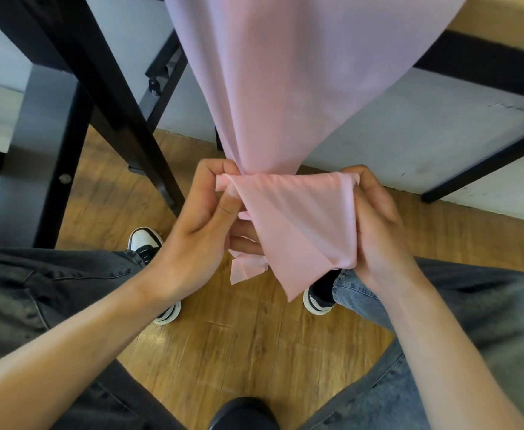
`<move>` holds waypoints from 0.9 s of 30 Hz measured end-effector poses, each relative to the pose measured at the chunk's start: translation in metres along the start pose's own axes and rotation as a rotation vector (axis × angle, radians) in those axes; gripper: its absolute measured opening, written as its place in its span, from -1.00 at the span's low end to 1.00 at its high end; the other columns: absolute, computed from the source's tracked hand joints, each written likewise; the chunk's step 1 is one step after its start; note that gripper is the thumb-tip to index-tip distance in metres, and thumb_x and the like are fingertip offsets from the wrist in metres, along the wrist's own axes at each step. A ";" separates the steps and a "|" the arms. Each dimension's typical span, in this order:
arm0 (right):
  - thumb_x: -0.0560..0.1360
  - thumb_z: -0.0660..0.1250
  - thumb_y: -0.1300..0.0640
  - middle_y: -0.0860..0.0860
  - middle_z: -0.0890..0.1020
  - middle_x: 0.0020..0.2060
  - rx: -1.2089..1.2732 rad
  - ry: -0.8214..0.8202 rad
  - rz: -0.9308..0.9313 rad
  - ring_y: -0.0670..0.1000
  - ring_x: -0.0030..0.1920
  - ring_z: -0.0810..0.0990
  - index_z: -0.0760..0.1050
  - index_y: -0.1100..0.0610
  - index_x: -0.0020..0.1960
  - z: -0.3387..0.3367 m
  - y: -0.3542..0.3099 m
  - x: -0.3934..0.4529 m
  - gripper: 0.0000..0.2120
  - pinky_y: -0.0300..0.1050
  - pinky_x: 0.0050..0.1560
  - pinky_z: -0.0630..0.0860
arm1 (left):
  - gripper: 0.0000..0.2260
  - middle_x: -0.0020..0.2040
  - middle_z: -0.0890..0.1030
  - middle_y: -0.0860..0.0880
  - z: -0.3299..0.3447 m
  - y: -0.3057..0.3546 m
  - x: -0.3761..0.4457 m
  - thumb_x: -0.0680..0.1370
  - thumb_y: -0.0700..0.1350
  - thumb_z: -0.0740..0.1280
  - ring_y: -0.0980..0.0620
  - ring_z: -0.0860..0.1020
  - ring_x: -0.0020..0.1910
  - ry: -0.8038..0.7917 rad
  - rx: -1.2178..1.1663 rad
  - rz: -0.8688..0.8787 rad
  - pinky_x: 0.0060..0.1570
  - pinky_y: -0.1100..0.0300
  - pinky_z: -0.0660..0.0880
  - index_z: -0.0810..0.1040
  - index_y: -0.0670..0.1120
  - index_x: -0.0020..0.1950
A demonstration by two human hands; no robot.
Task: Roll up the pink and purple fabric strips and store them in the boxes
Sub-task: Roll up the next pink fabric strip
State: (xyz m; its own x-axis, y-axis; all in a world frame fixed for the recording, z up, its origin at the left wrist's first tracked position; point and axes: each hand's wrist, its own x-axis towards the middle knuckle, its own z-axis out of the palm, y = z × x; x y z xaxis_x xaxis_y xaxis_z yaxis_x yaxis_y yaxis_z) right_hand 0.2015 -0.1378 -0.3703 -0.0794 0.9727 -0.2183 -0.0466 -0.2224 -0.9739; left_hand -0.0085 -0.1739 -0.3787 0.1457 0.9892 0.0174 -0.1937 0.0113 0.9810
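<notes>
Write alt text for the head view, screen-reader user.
Two bare hands hold the lower end of a pink fabric strip that hangs from the table edge above: the left hand pinches one side, the right hand grips the other. Below are the person's jeans, sneakers and a wooden floor.

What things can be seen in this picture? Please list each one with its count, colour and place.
pink fabric strip: one, pink, hanging from the top of the frame, lower end bunched between both hands
table: one, light wood top, black frame, upper right
black frame legs: several, black, upper left
floor: one, brown wood, below
shoes: two, black and white, on the floor
jeans: grey-blue, lower sides
left hand: one, pinches the fabric's left edge
right hand: one, grips the right edge
</notes>
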 end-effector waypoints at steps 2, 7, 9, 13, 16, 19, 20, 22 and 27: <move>0.69 0.22 0.14 0.02 0.52 -0.24 0.000 0.052 0.028 -0.01 -0.22 0.45 0.45 0.03 -0.16 0.001 -0.001 0.001 -0.76 -0.14 -0.27 0.35 | -0.80 -0.07 0.67 -0.14 0.004 -0.001 0.000 0.67 -0.04 0.12 -0.19 0.71 -0.22 0.035 -0.004 0.005 -0.24 -0.02 0.67 0.30 -0.14 0.19; 0.63 0.22 0.26 0.02 0.45 -0.34 0.015 0.145 -0.003 0.01 -0.27 0.39 0.43 0.03 -0.31 -0.003 -0.002 0.006 -0.66 -0.11 -0.28 0.29 | -0.94 -0.03 0.72 -0.12 0.000 -0.002 0.004 0.65 -0.20 0.24 -0.08 0.73 -0.11 0.151 0.101 0.096 -0.20 0.08 0.68 0.40 -0.17 0.08; 0.62 0.20 0.29 -0.01 0.47 -0.37 0.033 0.138 -0.011 -0.04 -0.30 0.41 0.47 0.02 -0.35 -0.005 -0.002 0.008 -0.60 -0.13 -0.29 0.31 | -0.92 0.03 0.70 -0.11 -0.003 -0.002 0.006 0.62 -0.18 0.31 -0.09 0.72 -0.02 0.164 0.149 0.119 -0.11 0.02 0.68 0.45 -0.14 0.08; 0.60 0.19 0.33 -0.03 0.48 -0.40 0.103 0.090 0.007 -0.06 -0.36 0.42 0.55 0.00 -0.34 -0.008 -0.005 0.009 -0.58 -0.21 -0.36 0.33 | -0.84 0.04 0.65 -0.18 -0.012 0.002 0.009 0.57 -0.27 0.39 -0.12 0.70 0.00 0.114 0.256 0.217 -0.13 0.16 0.65 0.47 -0.12 0.09; 0.54 0.26 0.30 0.03 0.54 -0.33 0.106 0.048 -0.022 -0.02 -0.36 0.46 0.62 -0.02 -0.15 -0.010 -0.005 0.010 -0.72 -0.19 -0.39 0.42 | -0.80 0.03 0.63 -0.19 -0.018 0.004 0.011 0.56 -0.32 0.39 -0.10 0.69 0.00 0.082 0.405 0.301 -0.06 0.08 0.67 0.50 -0.14 0.15; 0.57 0.25 0.35 0.04 0.53 -0.32 0.117 0.047 -0.047 -0.04 -0.36 0.44 0.67 0.02 -0.14 -0.012 -0.005 0.009 -0.67 -0.23 -0.42 0.39 | -0.83 -0.01 0.64 -0.20 -0.025 0.005 0.012 0.56 -0.32 0.40 -0.12 0.70 -0.04 0.059 0.425 0.286 -0.05 -0.07 0.67 0.51 -0.17 0.11; 0.58 0.23 0.37 0.02 0.52 -0.34 0.144 0.036 -0.046 -0.06 -0.38 0.44 0.68 0.03 -0.18 -0.012 -0.005 0.009 -0.63 -0.25 -0.44 0.38 | -0.83 -0.01 0.64 -0.20 -0.027 0.006 0.013 0.55 -0.33 0.41 -0.12 0.70 -0.04 0.048 0.428 0.271 -0.06 -0.05 0.67 0.50 -0.16 0.07; 0.60 0.20 0.37 0.00 0.54 -0.35 0.229 -0.036 -0.039 -0.07 -0.38 0.49 0.68 0.06 -0.17 -0.014 -0.006 0.009 -0.63 -0.26 -0.45 0.44 | -0.85 -0.01 0.65 -0.21 -0.030 0.009 0.014 0.54 -0.33 0.41 -0.09 0.71 -0.03 0.029 0.440 0.245 -0.07 0.06 0.67 0.47 -0.17 0.00; 0.52 0.25 0.28 0.02 0.64 -0.18 0.287 -0.223 -0.060 -0.01 -0.23 0.62 0.63 0.10 0.04 -0.021 -0.006 0.010 -0.78 -0.18 -0.32 0.60 | -0.84 -0.02 0.67 -0.18 -0.031 0.012 0.014 0.57 -0.29 0.37 -0.07 0.72 -0.07 0.027 0.371 0.245 -0.11 0.16 0.65 0.43 -0.14 0.08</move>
State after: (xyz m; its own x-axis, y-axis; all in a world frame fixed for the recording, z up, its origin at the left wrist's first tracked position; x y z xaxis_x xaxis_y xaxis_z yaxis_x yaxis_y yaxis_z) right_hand 0.2218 -0.1251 -0.3684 -0.2822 0.9528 -0.1117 -0.3329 -0.2064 -0.9201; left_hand -0.0386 -0.1552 -0.3722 0.1124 0.9595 0.2582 0.1429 -0.2728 0.9514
